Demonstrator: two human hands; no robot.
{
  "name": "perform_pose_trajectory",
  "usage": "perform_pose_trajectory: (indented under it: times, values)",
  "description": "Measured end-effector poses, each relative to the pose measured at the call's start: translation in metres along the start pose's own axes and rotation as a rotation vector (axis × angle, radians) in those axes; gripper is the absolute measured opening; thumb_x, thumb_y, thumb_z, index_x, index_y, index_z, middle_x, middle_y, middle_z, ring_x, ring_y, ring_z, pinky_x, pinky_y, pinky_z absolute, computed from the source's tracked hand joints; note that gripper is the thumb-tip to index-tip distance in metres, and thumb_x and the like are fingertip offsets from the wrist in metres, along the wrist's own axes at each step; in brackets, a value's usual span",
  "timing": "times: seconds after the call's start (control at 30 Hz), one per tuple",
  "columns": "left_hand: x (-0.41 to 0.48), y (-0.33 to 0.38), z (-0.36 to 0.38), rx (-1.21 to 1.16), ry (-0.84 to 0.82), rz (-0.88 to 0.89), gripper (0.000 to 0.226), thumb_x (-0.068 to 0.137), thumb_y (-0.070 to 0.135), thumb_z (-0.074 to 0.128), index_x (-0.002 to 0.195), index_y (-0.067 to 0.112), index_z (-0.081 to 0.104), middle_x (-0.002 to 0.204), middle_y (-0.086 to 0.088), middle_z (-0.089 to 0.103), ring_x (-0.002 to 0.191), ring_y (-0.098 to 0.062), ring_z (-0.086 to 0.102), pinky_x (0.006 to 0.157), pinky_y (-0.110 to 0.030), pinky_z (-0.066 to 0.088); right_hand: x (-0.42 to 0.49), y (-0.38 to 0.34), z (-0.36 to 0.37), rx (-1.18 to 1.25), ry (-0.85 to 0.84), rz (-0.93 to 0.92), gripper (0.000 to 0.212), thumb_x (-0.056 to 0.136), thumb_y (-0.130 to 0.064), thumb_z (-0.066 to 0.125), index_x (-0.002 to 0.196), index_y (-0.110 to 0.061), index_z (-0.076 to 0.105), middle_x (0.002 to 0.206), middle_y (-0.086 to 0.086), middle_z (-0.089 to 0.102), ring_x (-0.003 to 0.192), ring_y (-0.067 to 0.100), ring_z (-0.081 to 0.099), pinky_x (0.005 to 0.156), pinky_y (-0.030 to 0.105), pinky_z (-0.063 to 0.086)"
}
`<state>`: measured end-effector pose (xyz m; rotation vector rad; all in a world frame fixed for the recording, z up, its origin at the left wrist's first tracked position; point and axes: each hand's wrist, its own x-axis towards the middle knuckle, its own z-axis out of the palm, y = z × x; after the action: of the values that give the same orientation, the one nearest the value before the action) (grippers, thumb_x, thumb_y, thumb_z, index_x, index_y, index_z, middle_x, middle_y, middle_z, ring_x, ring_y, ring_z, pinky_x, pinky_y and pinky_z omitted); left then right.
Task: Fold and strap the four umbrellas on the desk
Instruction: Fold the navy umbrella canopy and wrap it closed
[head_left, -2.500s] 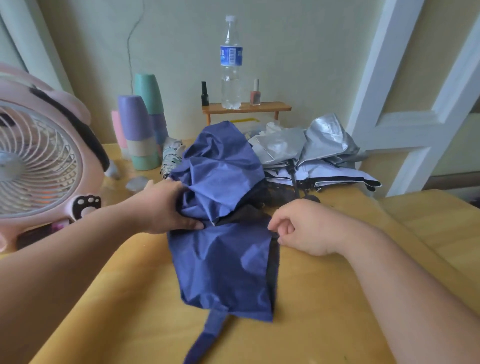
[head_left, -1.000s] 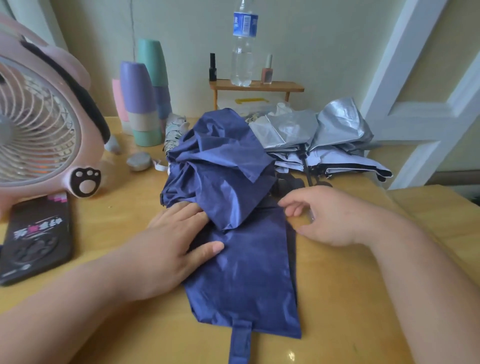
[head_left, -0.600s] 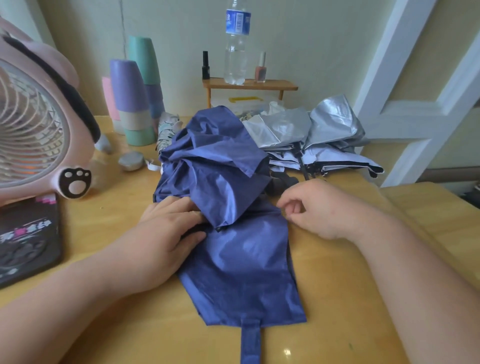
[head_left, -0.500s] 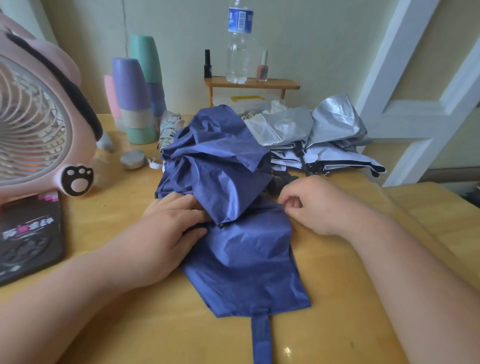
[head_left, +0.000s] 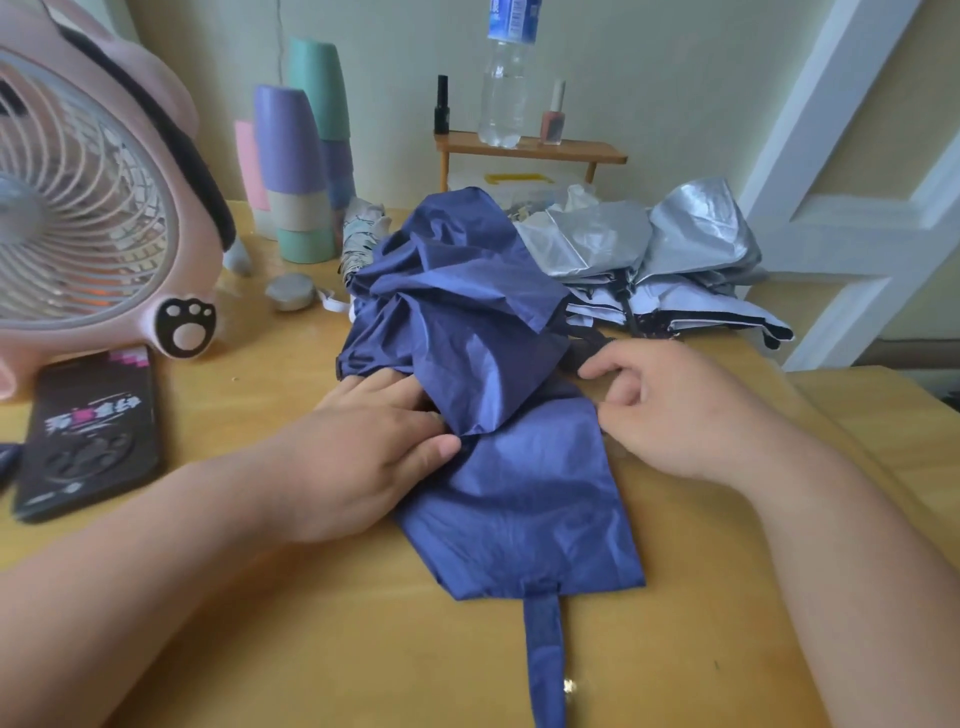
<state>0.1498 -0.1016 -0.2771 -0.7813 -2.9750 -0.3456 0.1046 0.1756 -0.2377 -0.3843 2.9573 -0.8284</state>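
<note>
A blue umbrella (head_left: 498, 395) lies crumpled on the wooden desk (head_left: 249, 395), one flap smoothed flat toward me with its strap (head_left: 544, 660) trailing to the front edge. My left hand (head_left: 363, 452) presses flat on the fabric's left side, fingers straight, partly tucked under a fold. My right hand (head_left: 670, 410) sits at the flap's right edge, fingers loosely curled and touching the cloth. A silver umbrella (head_left: 654, 260) lies loose behind on the right. A patterned folded umbrella (head_left: 361, 239) peeks out behind the blue one.
A pink fan (head_left: 88, 208) stands at the left with a black phone (head_left: 88, 431) in front of it. Stacked cups (head_left: 298, 171) and a small shelf (head_left: 530, 150) with a water bottle (head_left: 506, 78) line the back wall. A small round tin (head_left: 290, 292) lies near the cups.
My left hand went from gripping the bunched fabric to pressing flat on it. The lower flap has been smoothed out toward me. My right hand's fingers have loosened at the flap's right edge.
</note>
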Motion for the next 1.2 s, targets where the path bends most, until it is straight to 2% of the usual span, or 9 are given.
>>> perform_pose_trajectory:
  times: [0.17,0.27,0.47,0.6,0.77,0.87,0.97,1.03,1.2]
  values:
    - [0.001,0.003,-0.003,0.007,-0.038,-0.003,0.062,0.094,0.068,0.005,0.103,0.036,0.058,0.115,0.02,0.04,0.119,-0.007,0.035,0.109,-0.031,0.023,-0.03,-0.014,-0.002,0.759,-0.249,0.156,0.045,0.095,0.003,0.046,0.118,-0.025,0.074,0.09,0.017,0.069,0.079,0.026,0.066,0.076,0.044,0.052]
    - [0.002,0.01,-0.003,0.062,-0.094,-0.042,0.066,0.09,0.071,-0.003,0.103,0.038,0.053,0.112,0.022,0.037,0.118,-0.006,0.034,0.106,-0.028,0.024,-0.056,-0.01,0.0,1.074,-0.375,0.172,0.043,0.089,-0.016,0.062,0.131,-0.025,0.067,0.099,0.024,0.072,0.081,0.031,0.069,0.069,0.038,0.053]
    - [-0.004,0.021,0.001,0.105,-0.118,-0.05,0.08,0.084,0.077,-0.009,0.143,0.049,0.038,0.141,0.018,0.031,0.133,-0.013,0.027,0.119,-0.039,0.023,-0.102,0.004,0.016,0.66,-0.33,0.043,0.049,0.082,-0.018,0.073,0.119,-0.049,0.068,0.059,0.003,0.042,0.057,0.019,0.032,0.052,0.021,0.026]
    - [-0.005,0.024,0.002,0.079,-0.119,-0.078,0.083,0.082,0.08,-0.011,0.145,0.051,0.034,0.142,0.019,0.028,0.135,-0.012,0.025,0.12,-0.039,0.02,-0.118,-0.003,0.027,0.485,-0.243,0.116,0.036,0.091,-0.002,0.07,0.098,-0.037,0.077,0.061,-0.006,0.055,0.058,0.014,0.045,0.057,0.023,0.038]
    - [-0.005,0.026,0.001,0.078,-0.087,-0.065,0.066,0.085,0.08,0.003,0.139,0.053,0.029,0.14,0.021,0.034,0.132,-0.015,0.033,0.115,-0.037,0.027,-0.101,-0.019,0.02,-0.166,0.064,0.049,0.005,0.09,-0.037,0.069,0.094,-0.037,0.07,0.062,-0.008,0.062,0.055,0.007,0.05,0.056,0.026,0.045]
    - [-0.004,0.027,-0.001,0.128,-0.009,-0.027,0.064,0.085,0.079,0.037,0.139,0.047,0.024,0.131,0.016,0.05,0.123,-0.017,0.047,0.106,-0.035,0.034,-0.068,-0.029,0.019,-0.355,0.151,-0.292,0.028,0.086,-0.045,0.07,0.113,-0.036,0.069,0.094,-0.016,0.063,0.096,0.006,0.055,0.087,0.034,0.053]
    - [-0.002,0.028,-0.01,0.054,0.058,-0.039,0.091,0.073,0.081,0.06,0.142,0.044,0.014,0.121,0.017,0.059,0.119,-0.012,0.053,0.105,-0.034,0.031,-0.037,-0.035,0.017,-0.375,-0.195,-0.374,0.08,0.082,-0.054,0.076,0.151,-0.049,0.035,0.158,-0.024,0.025,0.145,-0.004,0.018,0.117,0.011,0.015]
    - [-0.001,0.027,-0.013,0.021,0.072,-0.06,0.117,0.065,0.082,0.068,0.15,0.04,-0.001,0.125,0.015,0.061,0.122,-0.012,0.053,0.108,-0.034,0.028,-0.02,-0.036,0.012,-0.364,-0.291,-0.349,0.11,0.071,-0.061,0.082,0.154,-0.058,0.01,0.163,-0.031,0.001,0.147,-0.011,-0.001,0.11,0.005,0.003]
    - [-0.001,0.024,-0.015,-0.024,0.015,-0.101,0.149,0.052,0.088,0.073,0.15,0.045,-0.031,0.137,0.014,0.056,0.13,-0.008,0.047,0.115,-0.03,0.022,0.0,-0.029,0.018,-0.292,-0.415,-0.29,0.138,0.05,-0.073,0.088,0.144,-0.071,-0.013,0.159,-0.039,-0.02,0.152,-0.005,-0.005,0.126,0.032,0.015]
